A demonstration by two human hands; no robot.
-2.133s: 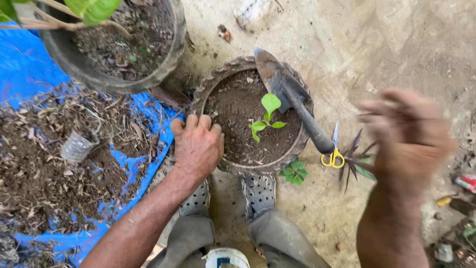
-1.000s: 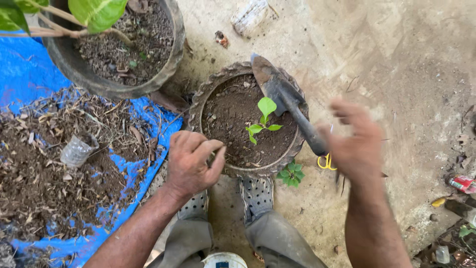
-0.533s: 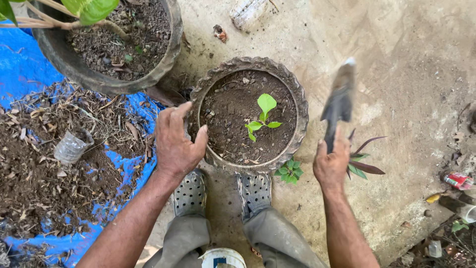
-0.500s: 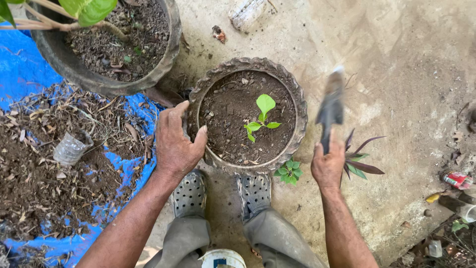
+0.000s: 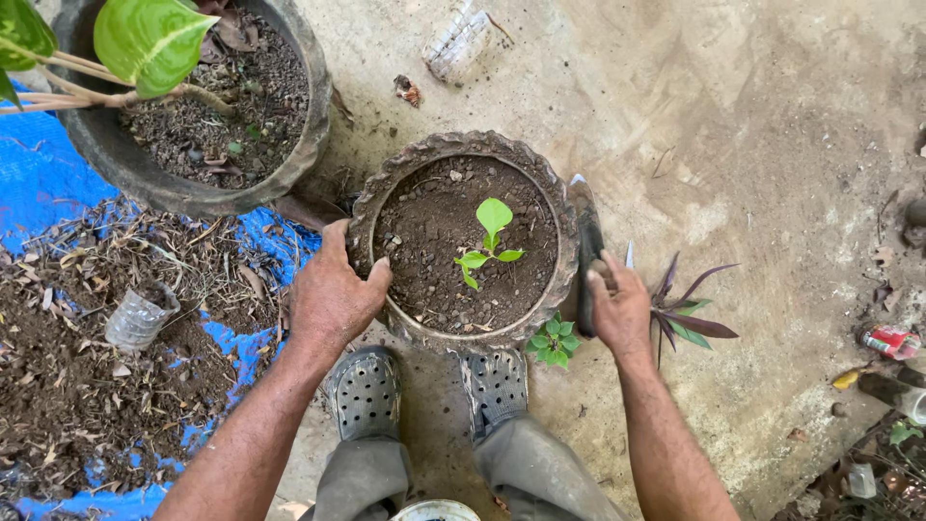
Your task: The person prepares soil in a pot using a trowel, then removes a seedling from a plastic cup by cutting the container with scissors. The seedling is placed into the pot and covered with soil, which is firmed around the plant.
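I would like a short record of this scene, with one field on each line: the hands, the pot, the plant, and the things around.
left hand: left hand grips the rim of the round pot
right hand: right hand holds a trowel, blade up, beside the pot
plant: small green seedling upright in dark soil
left side: blue tarp with soil and dry leaves, larger dark pot
ground: bare concrete floor

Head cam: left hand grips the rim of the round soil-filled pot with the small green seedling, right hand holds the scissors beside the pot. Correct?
Not quite. In the head view the right hand holds a dark-handled garden trowel, blade up, against the pot's outer edge, not scissors. The rest stands: the left hand grips the rim of the round soil-filled pot with the small green seedling.
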